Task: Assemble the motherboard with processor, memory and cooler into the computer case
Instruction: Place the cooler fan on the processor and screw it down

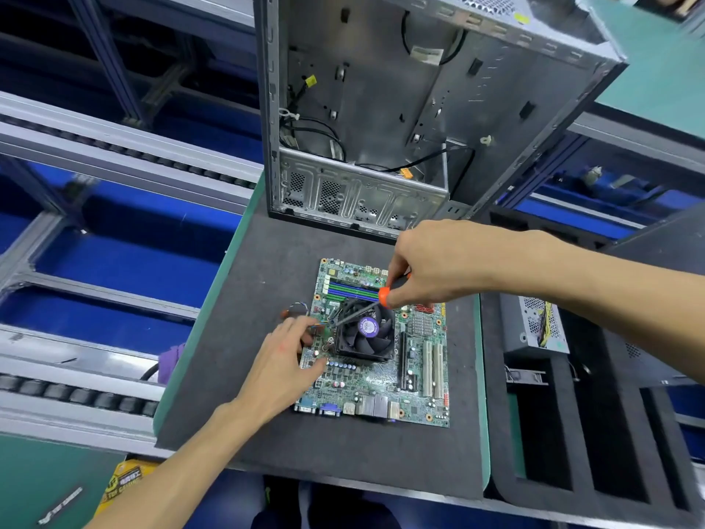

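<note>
A green motherboard (381,379) lies flat on the dark foam mat (267,269). A black cooler (364,332) with a purple-labelled fan sits on it, with memory slots (353,290) behind. My right hand (431,261) grips a screwdriver (383,296) with an orange and black handle; its shaft slants down-left to the cooler's far-left corner. My left hand (282,360) rests on the board's left edge, its fingers pinching the cooler's wire bundle (301,311) beside that corner. The open grey computer case (381,108) stands behind the board, with loose cables inside.
A grey perforated metal box (534,328) with yellow wires sits in a black foam tray (572,433) on the right. Conveyor rails (114,154) run along the left. A yellow packet (126,482) lies at the lower left.
</note>
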{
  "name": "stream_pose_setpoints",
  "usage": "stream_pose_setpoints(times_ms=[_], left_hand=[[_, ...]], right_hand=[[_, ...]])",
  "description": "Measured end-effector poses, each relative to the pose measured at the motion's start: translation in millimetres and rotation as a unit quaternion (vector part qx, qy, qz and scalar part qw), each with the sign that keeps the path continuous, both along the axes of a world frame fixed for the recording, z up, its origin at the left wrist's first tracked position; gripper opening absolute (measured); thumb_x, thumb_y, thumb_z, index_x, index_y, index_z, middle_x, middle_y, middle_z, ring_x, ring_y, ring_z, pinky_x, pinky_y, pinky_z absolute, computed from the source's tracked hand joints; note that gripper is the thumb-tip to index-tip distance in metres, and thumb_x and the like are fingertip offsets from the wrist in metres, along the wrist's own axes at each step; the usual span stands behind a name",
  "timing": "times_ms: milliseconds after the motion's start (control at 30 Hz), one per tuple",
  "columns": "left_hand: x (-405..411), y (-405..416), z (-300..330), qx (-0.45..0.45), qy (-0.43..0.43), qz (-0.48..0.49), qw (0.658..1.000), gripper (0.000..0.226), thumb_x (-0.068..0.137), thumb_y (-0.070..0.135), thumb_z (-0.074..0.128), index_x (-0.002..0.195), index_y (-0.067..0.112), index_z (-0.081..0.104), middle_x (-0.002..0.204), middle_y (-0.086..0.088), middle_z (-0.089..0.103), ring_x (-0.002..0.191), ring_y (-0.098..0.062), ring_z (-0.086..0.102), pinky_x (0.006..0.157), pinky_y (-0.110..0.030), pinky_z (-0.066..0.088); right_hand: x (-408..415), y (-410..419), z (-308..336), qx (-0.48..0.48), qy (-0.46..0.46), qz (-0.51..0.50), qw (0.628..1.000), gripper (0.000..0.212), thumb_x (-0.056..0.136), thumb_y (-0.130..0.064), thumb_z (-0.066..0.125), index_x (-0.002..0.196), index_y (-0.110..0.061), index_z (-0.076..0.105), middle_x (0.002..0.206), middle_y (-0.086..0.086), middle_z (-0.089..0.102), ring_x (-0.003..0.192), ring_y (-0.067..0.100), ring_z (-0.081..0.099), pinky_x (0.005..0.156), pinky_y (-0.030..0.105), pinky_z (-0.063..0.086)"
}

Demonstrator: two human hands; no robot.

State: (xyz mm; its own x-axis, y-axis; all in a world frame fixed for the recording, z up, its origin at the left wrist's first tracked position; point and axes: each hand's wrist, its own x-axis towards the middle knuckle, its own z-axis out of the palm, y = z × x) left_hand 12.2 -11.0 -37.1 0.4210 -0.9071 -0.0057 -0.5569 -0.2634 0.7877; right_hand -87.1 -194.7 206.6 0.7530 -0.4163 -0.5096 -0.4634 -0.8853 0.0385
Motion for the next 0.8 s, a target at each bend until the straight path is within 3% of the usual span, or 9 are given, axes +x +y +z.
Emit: stream_pose_setpoints(times_ms=[67,167,333,533,700,800], left_hand=[[-3,6,-1,0.010,0.058,0.024,0.998,0.062,0.077,0.033,0.073,0.126,0.048,0.038,0.095,0.020,0.050,0.087,-0.008,0.051,0.078,-0.028,0.047],[-9,8,-3,0.000,0.124,0.063,0.990,0.075,0.074,0.041,0.072,0.134,0.050,0.027,0.101,0.020,0.049,0.089,-0.010,0.052,0.076,-0.024,0.046],[-11,2,-3,0.006,0.221,0.129,0.967,0.068,0.080,0.045,0.077,0.131,0.038,0.034,0.103,0.007,0.053,0.084,-0.009,0.052,0.076,-0.022,0.042],[-12,-2,2,0.025,0.199,0.113,0.973,0.031,0.080,0.044,0.077,0.103,0.039,0.057,0.103,0.007,0.053,0.089,-0.016,0.051,0.085,-0.033,0.044],[-16,-1,6,0.027,0.159,0.096,0.982,0.017,0.084,0.044,0.074,0.095,0.044,0.061,0.099,0.013,0.053,0.096,0.001,0.044,0.090,-0.029,0.032],[-18,-2,6,0.032,0.151,0.104,0.983,0.017,0.083,0.044,0.074,0.095,0.041,0.061,0.099,0.013,0.053,0.096,0.008,0.041,0.093,-0.030,0.029]], right_hand=[[-1,4,2,-0.005,0.007,0.011,1.000,0.031,0.087,-0.055,0.063,0.096,-0.032,0.080,0.054,-0.013,0.066,0.054,-0.003,0.052,0.063,0.025,0.054],[-2,8,2,-0.008,0.009,0.021,1.000,0.031,0.087,-0.055,0.063,0.096,-0.030,0.080,0.053,-0.011,0.062,0.055,0.000,0.051,0.064,0.026,0.054],[-1,10,-2,-0.017,0.007,0.026,0.999,0.028,0.086,-0.053,0.065,0.097,-0.032,0.080,0.054,-0.011,0.058,0.055,0.002,0.049,0.061,0.026,0.048],[1,10,-10,-0.027,0.012,0.040,0.999,0.030,0.087,-0.054,0.064,0.097,-0.030,0.080,0.057,-0.010,0.055,0.052,0.003,0.044,0.048,0.019,0.033],[2,8,-18,-0.028,0.009,0.036,0.999,0.031,0.087,-0.054,0.064,0.095,-0.029,0.080,0.071,-0.004,0.068,0.052,0.004,0.047,0.047,0.020,0.034],[2,7,-20,-0.027,0.004,0.038,0.999,0.031,0.086,-0.055,0.064,0.094,-0.029,0.080,0.069,-0.005,0.067,0.053,0.004,0.047,0.048,0.020,0.034]])
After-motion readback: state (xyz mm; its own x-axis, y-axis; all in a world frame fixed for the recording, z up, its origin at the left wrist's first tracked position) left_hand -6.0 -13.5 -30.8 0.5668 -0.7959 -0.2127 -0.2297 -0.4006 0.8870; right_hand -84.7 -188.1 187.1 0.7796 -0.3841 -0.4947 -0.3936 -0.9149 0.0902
